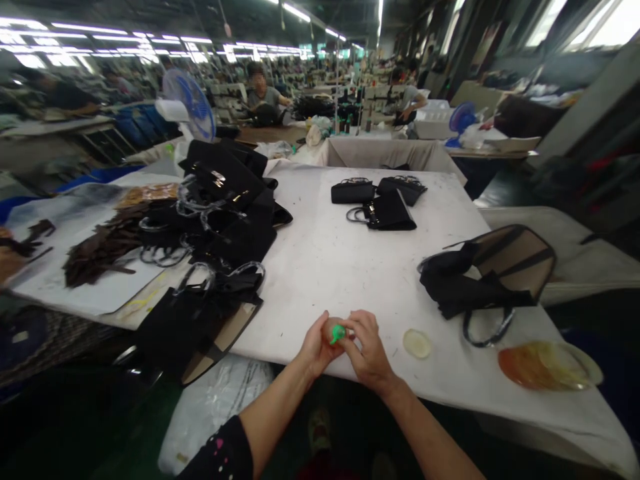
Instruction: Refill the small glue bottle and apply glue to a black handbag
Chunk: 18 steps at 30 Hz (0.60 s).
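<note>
Near the front edge of the white table [310, 287], my left hand [316, 343] is closed around a small round brownish thing [332, 327]; its kind is not clear. A bright green piece [338, 333] shows on its near side. My right hand [367, 347] is closed on the same thing from the right, fingertips at the green piece. To the right of my hands lies a pale yellowish disc [417, 343], like a lid. Farther right is an orange and yellow translucent item [550, 365], too blurred to name.
Black handbags [225, 200] are piled at the left beside dark brown strips [103, 247]. Several small black bags [393, 210] lie at the back. An opened black bag [500, 267] lies at the right. A blue fan [190, 100] and a seated person [265, 97] are beyond.
</note>
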### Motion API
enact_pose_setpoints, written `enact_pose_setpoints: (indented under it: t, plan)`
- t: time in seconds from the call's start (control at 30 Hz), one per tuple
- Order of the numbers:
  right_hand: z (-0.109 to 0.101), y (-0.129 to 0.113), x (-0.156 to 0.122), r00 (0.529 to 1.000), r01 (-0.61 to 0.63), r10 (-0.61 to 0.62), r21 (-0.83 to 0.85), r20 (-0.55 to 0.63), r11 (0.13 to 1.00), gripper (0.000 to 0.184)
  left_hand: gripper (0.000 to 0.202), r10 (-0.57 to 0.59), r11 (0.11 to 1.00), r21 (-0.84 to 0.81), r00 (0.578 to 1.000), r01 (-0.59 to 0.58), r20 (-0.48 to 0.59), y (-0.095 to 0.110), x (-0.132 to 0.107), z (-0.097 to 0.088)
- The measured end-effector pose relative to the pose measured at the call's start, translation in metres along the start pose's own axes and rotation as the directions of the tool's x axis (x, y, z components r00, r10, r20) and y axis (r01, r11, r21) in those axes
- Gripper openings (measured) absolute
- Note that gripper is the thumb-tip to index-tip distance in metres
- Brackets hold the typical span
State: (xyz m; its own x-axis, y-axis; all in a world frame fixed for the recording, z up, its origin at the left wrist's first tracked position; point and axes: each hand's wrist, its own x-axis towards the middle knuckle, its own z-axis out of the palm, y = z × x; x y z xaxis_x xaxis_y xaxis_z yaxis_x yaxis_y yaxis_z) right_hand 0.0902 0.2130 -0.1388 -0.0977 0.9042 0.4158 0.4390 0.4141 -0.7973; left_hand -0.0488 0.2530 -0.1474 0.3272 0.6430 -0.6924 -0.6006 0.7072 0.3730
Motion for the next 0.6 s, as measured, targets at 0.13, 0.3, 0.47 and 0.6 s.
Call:
enact_pose_setpoints:
  t: [0.13,0.3,0.47,0.6]
  plan:
    - [0.036,0.019,0.020,0.995,-0.070,0.069,-0.015,-0.068,0.997,0.018,0.023,0.176,0.984,0.037,0.983,-0.174,-0.049,0.019,0.035,-0.022]
    - [0.069,0.042,0.027,0.985,-0.151,0.146,-0.054,-0.093,0.987,0.017,0.017,0.489,0.870,0.148,0.860,-0.470,-0.143,0.026,0.071,-0.058]
    - [0.087,0.052,0.011,0.969,-0.230,0.222,-0.071,-0.112,0.970,0.016,0.035,0.573,0.764,0.372,0.820,-0.528,-0.013,0.020,0.072,-0.098]
    - [0.090,0.051,0.001,0.964,-0.246,0.233,-0.093,-0.124,0.965,0.025,0.067,0.532,0.596,0.588,0.818,-0.547,0.220,0.016,0.057,-0.114]
